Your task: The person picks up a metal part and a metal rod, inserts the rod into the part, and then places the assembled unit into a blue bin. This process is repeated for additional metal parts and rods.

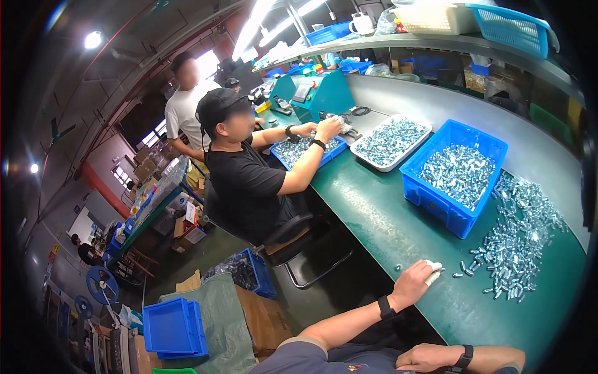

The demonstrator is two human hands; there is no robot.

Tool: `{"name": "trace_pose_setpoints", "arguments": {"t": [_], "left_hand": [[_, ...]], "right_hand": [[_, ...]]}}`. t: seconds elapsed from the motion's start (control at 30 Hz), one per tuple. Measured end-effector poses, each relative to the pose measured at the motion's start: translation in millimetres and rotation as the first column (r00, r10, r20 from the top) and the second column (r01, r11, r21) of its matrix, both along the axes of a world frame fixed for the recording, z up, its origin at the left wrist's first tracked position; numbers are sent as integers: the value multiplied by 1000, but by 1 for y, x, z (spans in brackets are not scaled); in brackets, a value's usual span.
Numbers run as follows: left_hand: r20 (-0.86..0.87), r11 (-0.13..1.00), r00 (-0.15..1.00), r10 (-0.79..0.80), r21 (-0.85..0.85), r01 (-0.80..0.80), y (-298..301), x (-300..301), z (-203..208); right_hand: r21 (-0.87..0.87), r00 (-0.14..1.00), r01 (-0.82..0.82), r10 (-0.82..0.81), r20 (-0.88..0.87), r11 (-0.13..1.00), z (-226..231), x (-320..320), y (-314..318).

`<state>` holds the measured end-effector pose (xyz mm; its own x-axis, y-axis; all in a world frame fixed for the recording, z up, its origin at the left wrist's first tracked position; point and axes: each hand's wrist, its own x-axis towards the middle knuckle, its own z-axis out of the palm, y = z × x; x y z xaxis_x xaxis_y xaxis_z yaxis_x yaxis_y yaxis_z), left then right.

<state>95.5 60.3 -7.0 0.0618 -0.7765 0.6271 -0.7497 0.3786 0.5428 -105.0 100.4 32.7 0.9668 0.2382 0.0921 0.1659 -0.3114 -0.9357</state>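
My left hand is over the green table near its edge, white coverings on its fingertips. Its thumb and fingers are pinched together; a small tip shows there, too small to name. Just beyond the fingers lie several loose shiny metal pieces, beside a large spread heap of small cylindrical metal parts. My right hand rests low against my front by the table edge, its fingers curled in and partly hidden, with nothing visible in them. Both wrists wear black bands.
Behind the heap stands a blue bin of metal parts, then a white tray. A co-worker in black handles something over a blue tray. A shelf with baskets runs above; stacked blue trays sit at lower left.
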Motion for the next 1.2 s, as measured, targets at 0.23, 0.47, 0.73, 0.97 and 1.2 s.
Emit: {"name": "trace_pose_setpoints", "arguments": {"t": [0.23,0.47,0.73,0.97,1.2], "left_hand": [[-1,1000,1000,6,11,-6,1,0,-1],[-16,1000,1000,6,7,-6,0,2,-2],[-21,1000,1000,3,-1,-3,2,0,-5],[-15,1000,1000,7,-1,-7,1,2,-6],[-16,1000,1000,12,7,-12,2,1,-6]], "right_hand": [[-27,998,-27,26,-50,999,0,1,-5],[-73,974,-69,52,-220,995,-21,5,-9],[153,974,217,-205,-92,964,-11,5,-7],[155,939,294,-255,-228,943,-9,4,-9],[173,930,286,-230,-287,942,-10,3,-7]]}}
